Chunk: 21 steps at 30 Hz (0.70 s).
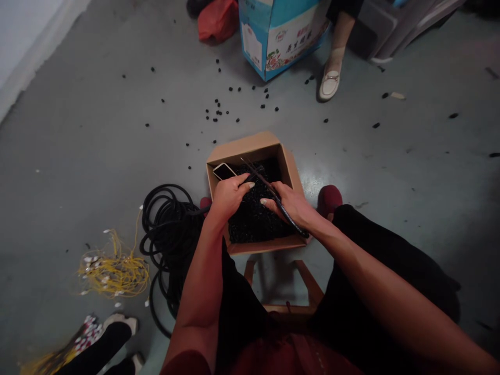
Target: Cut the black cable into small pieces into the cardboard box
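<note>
Over a cardboard box, my left hand is closed on the end of a black tube, which runs from a coil on the floor at the left. My right hand grips scissors with dark handles; their blades point up and left, close to the fingertips of my left hand. Small black pieces fill much of the box. A dark flat object with a light rim leans in its back left corner.
Yellow wires with white connectors lie at the left. Small black pieces are scattered on the floor ahead. Beyond stand a blue carton, a red bag and a person's foot in a white shoe. Another person's legs show at the lower left.
</note>
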Tool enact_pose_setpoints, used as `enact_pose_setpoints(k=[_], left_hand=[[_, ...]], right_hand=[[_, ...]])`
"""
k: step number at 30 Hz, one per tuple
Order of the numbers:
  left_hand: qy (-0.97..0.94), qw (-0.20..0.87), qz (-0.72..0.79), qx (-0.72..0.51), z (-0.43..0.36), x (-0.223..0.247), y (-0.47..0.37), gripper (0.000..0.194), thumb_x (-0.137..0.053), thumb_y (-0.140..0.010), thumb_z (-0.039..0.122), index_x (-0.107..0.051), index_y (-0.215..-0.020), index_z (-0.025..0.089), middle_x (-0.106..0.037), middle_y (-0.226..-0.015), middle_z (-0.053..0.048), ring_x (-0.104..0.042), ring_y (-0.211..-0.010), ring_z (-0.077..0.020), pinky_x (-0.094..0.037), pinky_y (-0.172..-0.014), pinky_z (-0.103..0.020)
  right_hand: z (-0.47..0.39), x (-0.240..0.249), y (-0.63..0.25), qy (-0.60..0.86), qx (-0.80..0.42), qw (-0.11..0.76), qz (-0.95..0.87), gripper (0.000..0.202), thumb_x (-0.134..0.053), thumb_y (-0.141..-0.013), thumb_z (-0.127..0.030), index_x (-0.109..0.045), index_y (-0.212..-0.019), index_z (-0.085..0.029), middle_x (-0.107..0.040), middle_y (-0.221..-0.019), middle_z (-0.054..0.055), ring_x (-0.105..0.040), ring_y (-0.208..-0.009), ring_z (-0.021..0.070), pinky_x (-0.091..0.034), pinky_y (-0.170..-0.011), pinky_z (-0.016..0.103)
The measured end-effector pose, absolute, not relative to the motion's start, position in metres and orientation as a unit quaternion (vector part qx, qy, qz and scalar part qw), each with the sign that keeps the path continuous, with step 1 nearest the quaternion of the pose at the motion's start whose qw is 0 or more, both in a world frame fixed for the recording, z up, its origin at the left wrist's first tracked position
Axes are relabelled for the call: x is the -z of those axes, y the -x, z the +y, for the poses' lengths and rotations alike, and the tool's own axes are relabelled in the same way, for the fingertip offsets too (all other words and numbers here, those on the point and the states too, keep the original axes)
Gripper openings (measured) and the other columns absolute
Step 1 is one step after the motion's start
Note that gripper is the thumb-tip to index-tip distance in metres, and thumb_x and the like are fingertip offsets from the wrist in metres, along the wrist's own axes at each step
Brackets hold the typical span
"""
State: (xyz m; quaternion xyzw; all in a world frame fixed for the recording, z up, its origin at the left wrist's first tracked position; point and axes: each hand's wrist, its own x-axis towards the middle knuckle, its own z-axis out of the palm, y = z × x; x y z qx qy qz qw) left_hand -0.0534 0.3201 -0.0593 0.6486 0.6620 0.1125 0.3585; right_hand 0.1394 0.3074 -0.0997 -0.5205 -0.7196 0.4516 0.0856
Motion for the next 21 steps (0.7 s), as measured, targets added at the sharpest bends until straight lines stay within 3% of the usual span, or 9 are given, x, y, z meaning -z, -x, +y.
enact_pose_setpoints(k=[5, 10, 17, 21], left_hand=[[-0.635, 0.378, 0.664, -0.113, 0.32, 0.061, 0.054, 0.035, -0.049, -0.089, 0.029, -0.069, -0.117, 0.019, -0.073, -0.097, -0.004, -0.065, -0.083, -0.0157, -0.047, -0.076, -0.024], [-0.637, 0.389, 0.661, -0.079, 0.321, 0.062, 0.059, 0.037, -0.047, -0.09, 0.028, -0.067, -0.118, 0.015, -0.072, -0.096, -0.006, -0.063, -0.076, -0.0138, -0.047, -0.072, -0.023], [-0.67, 0.379, 0.631, 0.099, 0.322, 0.064, 0.061, 0.027, -0.043, -0.093, 0.024, -0.066, -0.093, 0.011, -0.07, -0.083, -0.008, -0.063, -0.071, -0.0141, -0.047, -0.069, -0.023], [-0.662, 0.372, 0.63, 0.166, 0.321, 0.064, 0.058, 0.026, -0.041, -0.094, 0.022, -0.064, -0.097, 0.01, -0.07, -0.087, -0.01, -0.064, -0.074, -0.0151, -0.047, -0.071, -0.024]], right_hand=[[0.307, 0.099, -0.137, 0.536, -0.463, 0.069, -0.703, 0.032, -0.044, -0.091, -0.048, -0.051, -0.105, -0.02, -0.064, -0.101, 0.01, -0.06, -0.092, 0.0259, -0.041, -0.073, 0.032], [0.306, 0.096, -0.135, 0.536, -0.458, 0.047, -0.708, 0.029, -0.041, -0.093, -0.048, -0.048, -0.098, -0.02, -0.065, -0.091, 0.009, -0.061, -0.081, 0.0237, -0.037, -0.064, 0.029], [0.298, 0.086, -0.13, 0.527, -0.443, -0.054, -0.723, 0.031, -0.038, -0.095, -0.049, -0.049, -0.099, -0.02, -0.067, -0.091, 0.011, -0.062, -0.081, 0.0251, -0.031, -0.06, 0.028], [0.293, 0.084, -0.127, 0.534, -0.441, -0.086, -0.717, 0.033, -0.035, -0.096, -0.05, -0.049, -0.103, -0.021, -0.068, -0.09, 0.011, -0.063, -0.08, 0.0248, -0.03, -0.059, 0.028]])
